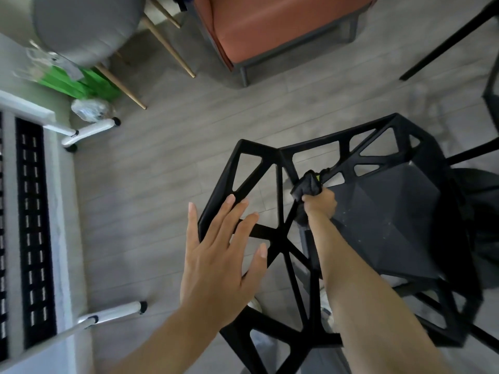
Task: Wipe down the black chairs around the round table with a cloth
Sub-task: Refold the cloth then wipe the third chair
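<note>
Wiping: the right hand (320, 202) is clamped round a bunched dark cloth (307, 186), pressing it on a strut of the chair (391, 214) where the open-work back meets the seat, centre right of the frame.
Left hand: the left hand (221, 249) is spread flat with fingers apart, lower centre, over the back's outer rim; whether it actually touches the frame I cannot tell.
Snag risk: the cloth is wadded right at a joint of struts (a loose tail hangs below the fist), so a hard pull could likely catch it in a triangular gap.
Tip risk: if the left hand is not bracing, a firm stroke could probably rock or slide the chair on the smooth floor (162, 184).
Missed spots: pale specks show on the seat, and the many strut faces are easy to skip.
Nearby: a white stand foot (89, 132) at the left edge sits well apart.
</note>
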{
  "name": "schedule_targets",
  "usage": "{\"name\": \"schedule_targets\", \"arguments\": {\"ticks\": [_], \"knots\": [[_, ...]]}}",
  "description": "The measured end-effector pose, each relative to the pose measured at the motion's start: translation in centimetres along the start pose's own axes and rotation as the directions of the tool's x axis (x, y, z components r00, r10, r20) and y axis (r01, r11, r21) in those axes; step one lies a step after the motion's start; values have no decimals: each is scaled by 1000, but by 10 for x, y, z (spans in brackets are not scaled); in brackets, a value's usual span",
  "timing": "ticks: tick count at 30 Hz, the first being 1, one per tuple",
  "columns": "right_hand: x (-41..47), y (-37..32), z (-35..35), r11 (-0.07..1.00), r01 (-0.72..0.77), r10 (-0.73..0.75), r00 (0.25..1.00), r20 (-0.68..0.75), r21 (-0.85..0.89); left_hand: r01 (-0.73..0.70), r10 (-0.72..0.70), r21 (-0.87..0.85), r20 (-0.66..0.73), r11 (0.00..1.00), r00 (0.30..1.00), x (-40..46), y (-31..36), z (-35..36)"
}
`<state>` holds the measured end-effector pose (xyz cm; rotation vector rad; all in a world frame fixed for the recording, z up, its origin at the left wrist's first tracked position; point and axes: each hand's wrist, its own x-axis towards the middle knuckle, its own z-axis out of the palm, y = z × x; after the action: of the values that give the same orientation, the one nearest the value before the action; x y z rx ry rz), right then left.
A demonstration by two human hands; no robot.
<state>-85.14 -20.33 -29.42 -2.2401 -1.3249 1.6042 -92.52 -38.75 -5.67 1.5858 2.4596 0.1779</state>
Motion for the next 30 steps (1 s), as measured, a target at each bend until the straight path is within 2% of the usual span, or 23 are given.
{"name": "schedule_targets", "arguments": {"ticks": [3, 5, 7, 10, 14, 16, 21, 23, 26, 30], "knots": [[-16, -15, -2, 964, 244, -244, 970, -10, 106, -5, 5, 0, 1, 1000, 1000, 0, 1, 0], [-32, -29, -3, 889, 413, -407, 911, -70, 199, -7, 7, 2, 6, 1000, 1000, 0, 1, 0], [-41, -36, 1, 828, 518, -501, 856, -131, 216, -8, 8, 5, 6, 1000, 1000, 0, 1, 0], [-35, -23, 8, 823, 528, -508, 849, -144, 208, -12, 12, 7, 1, 1000, 1000, -1, 1, 1], [-24, -14, 1, 888, 447, -441, 894, -74, 112, -7, 7, -1, -4, 1000, 1000, -1, 0, 2], [-29, -27, -3, 832, 531, -522, 848, -94, 162, -11, 11, -3, -7, 1000, 1000, -1, 0, 1], [-43, -61, 3, 606, 772, -746, 635, -202, 191, -17, 17, 2, -14, 1000, 1000, 0, 2, 1], [-36, -55, 6, 584, 791, -762, 612, -214, 182, -16, 16, -2, -13, 1000, 1000, 0, 2, 0], [-21, -32, 8, 621, 772, -751, 636, -177, 136, -16, 15, -9, -15, 1000, 1000, 0, 3, -1], [2, 21, 10, 822, 565, -568, 823, -25, -70, -23, 23, -8, -18, 1000, 1000, 0, 2, 1]]}}
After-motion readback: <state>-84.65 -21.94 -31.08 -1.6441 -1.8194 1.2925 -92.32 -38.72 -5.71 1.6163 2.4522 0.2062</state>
